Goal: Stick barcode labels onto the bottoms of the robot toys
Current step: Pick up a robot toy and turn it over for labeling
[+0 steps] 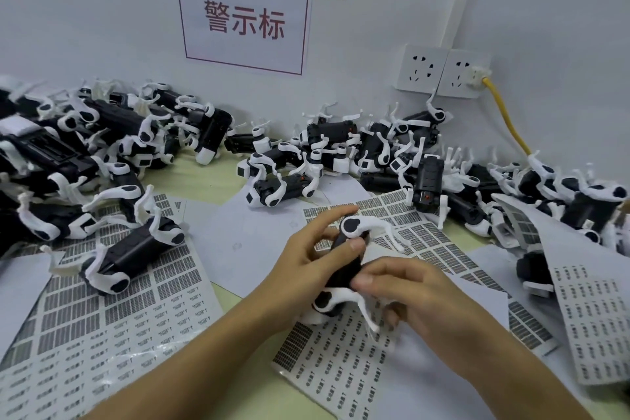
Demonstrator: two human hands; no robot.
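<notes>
- A black-and-white robot toy (pixel 346 261) is held just below the centre of the frame, lifted above the label sheets (pixel 341 372), with its dark underside turned up towards the camera.
- The toy's upper end is gripped by the left hand (pixel 312 259), the fingers curled round the black body and the thumb laid on top.
- The lower part of the body is pinched by the right hand (pixel 409 293); its thumb is pressed onto the dark surface, and whether a label lies beneath it cannot be told.
- The toy is judged to be light, hard plastic, stiff in the body but with thin white legs that may bend or snap.
- A hold on the solid black trunk is therefore advised, never on the legs.
- The smooth shell may prove slippery, so firm support from both sides is called for while a label is pressed down.
- More toys (pixel 102 160) are heaped at the upper left and right.
</notes>
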